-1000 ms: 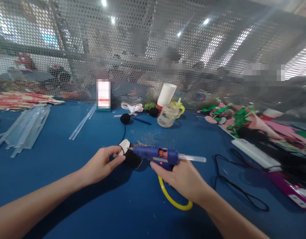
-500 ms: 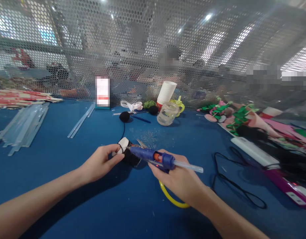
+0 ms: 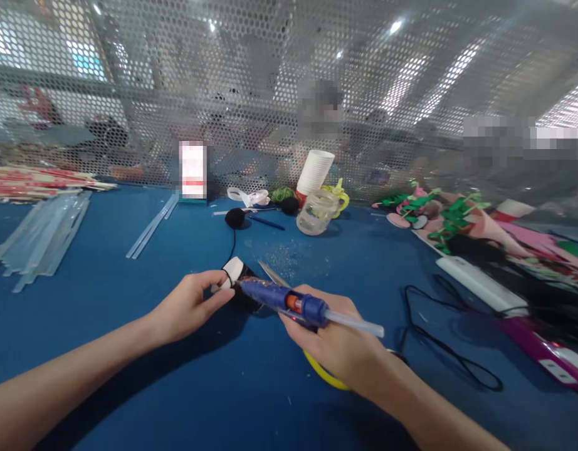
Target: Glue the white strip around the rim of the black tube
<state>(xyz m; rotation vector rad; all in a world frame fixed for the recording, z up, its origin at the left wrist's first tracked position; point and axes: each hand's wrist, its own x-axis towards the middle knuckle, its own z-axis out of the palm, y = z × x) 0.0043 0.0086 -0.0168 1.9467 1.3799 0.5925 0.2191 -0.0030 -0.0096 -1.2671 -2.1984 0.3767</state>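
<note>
My right hand (image 3: 333, 338) grips a blue hot glue gun (image 3: 282, 299) with a clear glue stick jutting out of its back. The gun's nozzle points left at a small black and white craft piece (image 3: 237, 280) on the blue table (image 3: 129, 313). My left hand (image 3: 190, 305) pinches that piece by its white part, thumb on top. A yellow loop (image 3: 324, 374) lies under my right wrist, partly hidden. A pair of scissors shows just behind the gun.
Clear glue sticks (image 3: 39, 241) lie at the left, with two more (image 3: 152, 225) nearer the middle. A stack of white cups (image 3: 316, 172) and a clear jar (image 3: 320, 213) stand at the back by a perforated metal screen. Black cable (image 3: 449, 354), a white power strip (image 3: 479, 285) and pink and green craft parts (image 3: 439, 219) lie on the right.
My right hand has tilted the glue gun so its back drops toward me and its nozzle stays at the craft piece. The left hand keeps its pinch.
</note>
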